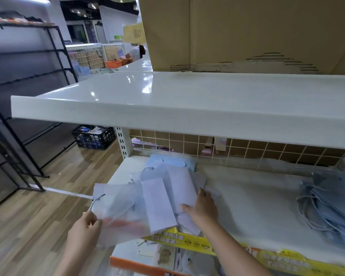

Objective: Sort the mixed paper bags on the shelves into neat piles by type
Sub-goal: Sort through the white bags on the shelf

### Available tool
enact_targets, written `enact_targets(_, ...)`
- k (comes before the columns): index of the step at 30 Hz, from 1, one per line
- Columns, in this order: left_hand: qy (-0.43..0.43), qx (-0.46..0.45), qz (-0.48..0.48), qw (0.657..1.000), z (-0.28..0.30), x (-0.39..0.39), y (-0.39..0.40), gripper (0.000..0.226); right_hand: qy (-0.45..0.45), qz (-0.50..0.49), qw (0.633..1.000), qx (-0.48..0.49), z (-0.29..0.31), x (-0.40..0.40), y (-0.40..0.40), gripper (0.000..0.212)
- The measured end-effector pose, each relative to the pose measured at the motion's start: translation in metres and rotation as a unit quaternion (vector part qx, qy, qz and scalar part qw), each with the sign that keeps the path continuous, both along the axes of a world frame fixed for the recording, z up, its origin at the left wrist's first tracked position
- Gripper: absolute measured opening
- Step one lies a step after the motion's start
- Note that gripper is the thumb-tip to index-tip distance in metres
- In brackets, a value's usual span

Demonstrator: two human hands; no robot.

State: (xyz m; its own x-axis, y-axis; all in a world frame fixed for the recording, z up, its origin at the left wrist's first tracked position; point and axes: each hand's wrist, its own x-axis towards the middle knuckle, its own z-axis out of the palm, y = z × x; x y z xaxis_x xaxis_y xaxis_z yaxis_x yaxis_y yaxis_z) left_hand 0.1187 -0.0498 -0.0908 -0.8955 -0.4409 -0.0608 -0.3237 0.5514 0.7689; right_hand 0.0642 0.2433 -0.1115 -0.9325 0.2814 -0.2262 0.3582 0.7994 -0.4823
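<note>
On the lower shelf [247,206], near its left end, the left hand [84,230] pinches the near edge of a pale translucent bag [116,208] with a twisted cord handle, lifted partly over the shelf's edge. The right hand [203,206] lies with fingers nearly straight on a loose heap of white paper bags [167,196], with a light blue bag [167,162] at its far side. Well to the right on the same shelf lies a pile of grey-blue bags [331,206] with cord handles, and a large cardboard box [247,32] stands on the glossy white shelf [167,96] above.
</note>
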Motion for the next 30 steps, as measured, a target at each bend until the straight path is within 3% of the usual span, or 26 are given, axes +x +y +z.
enact_targets(2,0.014,0.033,0.005,0.999,0.004,0.004,0.001,0.020,0.000,-0.021,0.998,-0.057,-0.001,-0.005,-0.003,0.073)
enact_targets(4,0.016,0.065,0.017,0.998,0.010,0.007,0.005,0.022,0.012,-0.026,0.998,-0.062,0.000,-0.006,-0.007,0.052)
enact_targets(9,0.024,0.151,0.024,0.988,0.013,-0.001,0.011,0.045,0.093,-0.075,0.990,-0.076,0.003,0.011,0.007,0.026)
enact_targets(11,0.032,0.168,-0.006,0.985,0.021,-0.004,0.023,0.050,0.139,-0.099,0.978,-0.124,0.003,0.020,0.023,0.025)
enact_targets(13,0.048,0.196,-0.031,0.979,0.032,-0.005,0.042,0.035,0.174,-0.112,0.958,-0.199,0.005,0.030,0.041,0.030)
enact_targets(15,0.056,0.240,-0.046,0.968,0.038,-0.007,0.058,0.023,0.186,-0.143,0.919,-0.318,0.009,0.041,0.058,0.030)
enact_targets(17,0.070,0.294,-0.041,0.952,0.039,-0.009,0.071,0.024,0.185,-0.173,0.874,-0.414,0.016,0.053,0.074,0.029)
enact_targets(24,0.099,0.348,-0.049,0.931,0.041,-0.005,0.108,0.027,0.209,-0.252,0.794,-0.511,0.026,0.095,0.134,0.033)
enact_targets(26,0.112,0.358,-0.038,0.926,0.041,-0.001,0.123,0.029,0.192,-0.265,0.788,-0.521,0.023,0.109,0.151,0.025)
enact_targets(30,0.130,0.361,-0.007,0.923,0.041,0.016,0.151,0.027,0.129,-0.208,0.825,-0.510,0.019,0.136,0.179,0.027)
